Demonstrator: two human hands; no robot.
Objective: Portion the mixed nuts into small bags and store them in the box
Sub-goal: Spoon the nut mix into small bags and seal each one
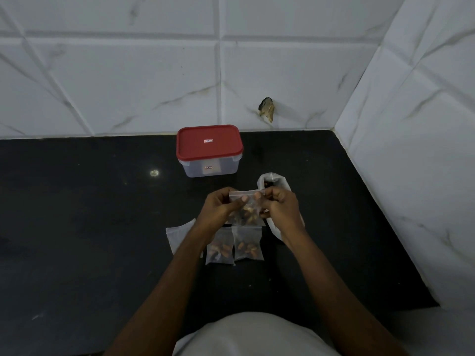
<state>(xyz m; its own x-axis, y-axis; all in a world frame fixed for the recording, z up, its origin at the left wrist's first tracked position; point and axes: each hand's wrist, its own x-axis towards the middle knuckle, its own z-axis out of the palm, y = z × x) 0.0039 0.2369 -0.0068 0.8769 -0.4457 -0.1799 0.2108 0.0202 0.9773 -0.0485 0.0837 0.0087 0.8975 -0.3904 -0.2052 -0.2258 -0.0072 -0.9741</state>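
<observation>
Furthest left on my feed, a flat stack of empty zip bags (177,236) lies on the black bench (77,214), partly hidden under the left forearm. Further back, close to the tiled wall (128,73), stands the clear plastic box (223,169). Its red lid (209,143) is on, and it sits well apart from both hands.

The left hand (218,205) is raised over the bench, thumb and fingers pinching the top left edge of a small zip bag (246,211). That bag hangs between the two hands with mixed nuts gathered in its lower half. I cannot tell whether its seal is closed.

Below it, two portioned bags lie flat on the bench side by side, the left filled bag (220,249) and the right filled bag (248,245). Nuts show through the plastic of both.

The right hand (280,204) pinches the held bag's top right edge with curled fingers. Just behind and beside that hand sits the large white nut bag (273,179), its mouth open and dark nuts visible inside. Above it, a chipped hole (266,110) marks the back wall tile.
</observation>
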